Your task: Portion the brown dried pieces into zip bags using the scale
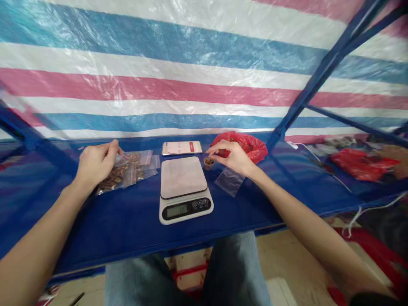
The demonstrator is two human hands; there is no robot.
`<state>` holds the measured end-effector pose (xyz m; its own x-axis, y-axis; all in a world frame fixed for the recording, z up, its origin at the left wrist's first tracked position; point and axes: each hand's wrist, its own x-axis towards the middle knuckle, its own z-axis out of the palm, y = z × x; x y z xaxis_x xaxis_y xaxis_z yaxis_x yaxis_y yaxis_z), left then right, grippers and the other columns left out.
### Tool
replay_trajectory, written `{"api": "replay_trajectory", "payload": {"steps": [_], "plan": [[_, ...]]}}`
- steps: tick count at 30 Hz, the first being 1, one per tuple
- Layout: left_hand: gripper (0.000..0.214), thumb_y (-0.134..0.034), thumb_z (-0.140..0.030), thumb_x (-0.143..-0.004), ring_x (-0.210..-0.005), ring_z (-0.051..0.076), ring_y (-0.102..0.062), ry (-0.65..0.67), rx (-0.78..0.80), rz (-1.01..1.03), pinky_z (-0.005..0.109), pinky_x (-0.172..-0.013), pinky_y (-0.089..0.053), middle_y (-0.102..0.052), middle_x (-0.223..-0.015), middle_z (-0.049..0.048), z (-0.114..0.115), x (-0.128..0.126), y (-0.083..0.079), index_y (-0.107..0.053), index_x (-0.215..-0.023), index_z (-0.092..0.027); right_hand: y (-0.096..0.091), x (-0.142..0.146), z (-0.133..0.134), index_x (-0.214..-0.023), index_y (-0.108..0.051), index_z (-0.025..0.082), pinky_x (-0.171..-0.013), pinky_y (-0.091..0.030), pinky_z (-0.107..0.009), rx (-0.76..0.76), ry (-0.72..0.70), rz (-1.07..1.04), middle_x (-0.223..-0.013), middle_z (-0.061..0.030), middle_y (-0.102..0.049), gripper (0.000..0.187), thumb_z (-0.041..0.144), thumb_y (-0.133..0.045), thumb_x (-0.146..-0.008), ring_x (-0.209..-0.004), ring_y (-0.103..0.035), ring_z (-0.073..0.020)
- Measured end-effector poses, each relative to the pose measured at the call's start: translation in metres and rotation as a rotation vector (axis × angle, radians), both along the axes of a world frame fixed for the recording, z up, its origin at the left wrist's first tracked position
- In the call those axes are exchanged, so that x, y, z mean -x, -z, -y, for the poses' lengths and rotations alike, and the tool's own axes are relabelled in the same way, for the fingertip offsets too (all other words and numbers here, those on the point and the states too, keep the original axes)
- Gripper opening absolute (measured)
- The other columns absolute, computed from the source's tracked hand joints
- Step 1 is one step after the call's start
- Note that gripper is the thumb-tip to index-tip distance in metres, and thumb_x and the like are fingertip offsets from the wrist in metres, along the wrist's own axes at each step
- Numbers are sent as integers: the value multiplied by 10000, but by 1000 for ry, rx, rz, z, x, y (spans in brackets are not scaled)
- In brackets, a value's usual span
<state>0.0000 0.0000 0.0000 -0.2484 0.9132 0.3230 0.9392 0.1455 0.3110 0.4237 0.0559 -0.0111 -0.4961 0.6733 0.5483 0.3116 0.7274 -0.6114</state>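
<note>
Beside the cup (208, 164), the scale (183, 177) has an "M" button (200, 203).

Bare forearms (293, 212) stretched forward, hands (95, 163) (235, 158) apart, fingers (217, 148) bent

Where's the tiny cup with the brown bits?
In the head view, the tiny cup is near the middle, by the right hand, beside the far right corner of the digital scale.

seems a makeshift workspace: striped tarp (178, 89), blue frame (327, 68), scale (183, 176).
</note>
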Motion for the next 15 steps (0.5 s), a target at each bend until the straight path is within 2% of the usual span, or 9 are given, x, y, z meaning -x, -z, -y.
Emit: {"api": "replay_trajectory", "payload": {"steps": [8, 12, 15], "plan": [[563, -333, -470, -991, -681, 214, -588, 35, -21, -5, 249, -658, -333, -565, -606, 27, 3, 0, -1, -793, -941, -149, -1, 1, 5, -1025, -810, 207, -806, -568, -350, 29, -23, 45, -911, -50, -783, 153, 221, -768, -879, -853, -711, -197], [537, -348, -454, -1001, -665, 204, -581, 31, -18, 2, 239, -651, -330, -559, -585, 14, 3, -1, -3, -786, -927, -154, -3, -1, 3, -999, -811, 207, -841, -573, -374, -14, 12, 47, -972, -68, -803, 118, 215, -720, -925, -889, -719, -210], [521, -358, -447, -1006, -653, 198, -576, 32, -22, 5, 233, -651, -328, -541, -562, 2, 3, -2, -4, -783, -916, -161, -3, -4, 1, -1056, -806, 212, -860, -570, -386, -6, 2, 66, -1023, -74, -795, 151, 264, -746, -927, -921, -711, -219]]}}
